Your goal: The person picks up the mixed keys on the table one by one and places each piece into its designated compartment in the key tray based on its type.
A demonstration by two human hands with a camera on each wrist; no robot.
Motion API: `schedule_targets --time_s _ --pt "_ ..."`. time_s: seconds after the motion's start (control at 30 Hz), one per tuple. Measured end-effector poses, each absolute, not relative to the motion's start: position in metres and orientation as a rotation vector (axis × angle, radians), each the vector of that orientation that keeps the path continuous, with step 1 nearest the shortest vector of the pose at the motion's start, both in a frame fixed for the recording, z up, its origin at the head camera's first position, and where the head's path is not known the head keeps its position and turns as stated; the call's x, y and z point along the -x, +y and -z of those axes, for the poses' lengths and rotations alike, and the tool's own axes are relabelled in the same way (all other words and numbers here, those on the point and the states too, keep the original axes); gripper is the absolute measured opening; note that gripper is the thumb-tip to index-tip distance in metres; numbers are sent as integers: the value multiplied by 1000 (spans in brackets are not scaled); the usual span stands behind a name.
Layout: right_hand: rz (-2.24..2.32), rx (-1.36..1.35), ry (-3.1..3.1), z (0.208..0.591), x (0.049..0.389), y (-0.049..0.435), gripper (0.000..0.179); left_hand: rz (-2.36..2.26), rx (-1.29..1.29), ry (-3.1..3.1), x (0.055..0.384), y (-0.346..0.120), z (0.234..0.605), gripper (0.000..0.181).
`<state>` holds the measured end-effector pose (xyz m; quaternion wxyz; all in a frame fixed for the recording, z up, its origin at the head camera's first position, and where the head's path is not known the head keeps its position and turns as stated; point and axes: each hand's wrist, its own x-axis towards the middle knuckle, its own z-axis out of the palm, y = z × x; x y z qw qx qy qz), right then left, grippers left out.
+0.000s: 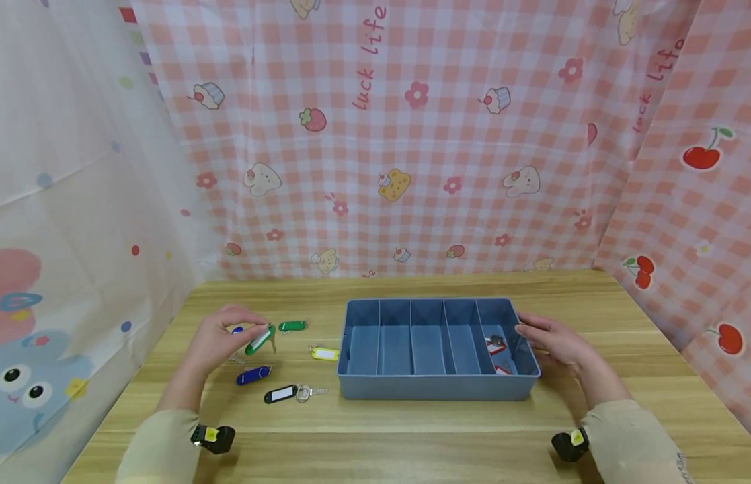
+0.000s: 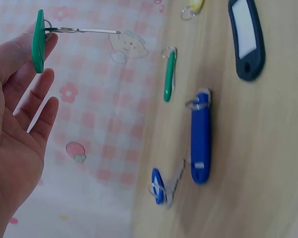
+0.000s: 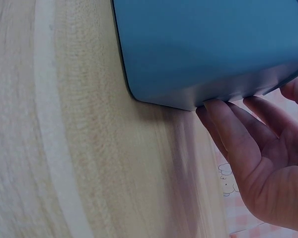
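My left hand (image 1: 220, 339) pinches a green key tag (image 1: 260, 340) between thumb and fingers, raised over the left of the table. A key (image 2: 84, 30) hangs from its ring, and the other fingers are loosely spread in the left wrist view. At the right end of a blue-grey divided box (image 1: 436, 388), my right hand (image 1: 553, 343) holds the end wall. Its fingertips lie against the outside and the thumb is at the rim. Red key tags (image 1: 496, 345) with keys lie in the box's rightmost compartment; the other compartments show bare floors.
Around the left hand lie another green tag (image 1: 292, 326), a blue tag (image 1: 253, 375), a second blue tag (image 2: 158, 186) partly hidden in the head view, a yellow tag (image 1: 325, 353) and a black tag (image 1: 281, 394) with its key. Patterned cloth (image 1: 375, 148) surrounds the table.
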<state>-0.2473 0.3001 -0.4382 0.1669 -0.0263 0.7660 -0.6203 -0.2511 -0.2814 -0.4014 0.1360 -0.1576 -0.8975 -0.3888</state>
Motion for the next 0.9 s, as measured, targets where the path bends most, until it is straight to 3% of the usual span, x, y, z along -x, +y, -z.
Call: schedule_targets --time_s 0.9 --pt "1754 64 2178 436 247 300 68 1304 587 -2514 270 -232 383 12"
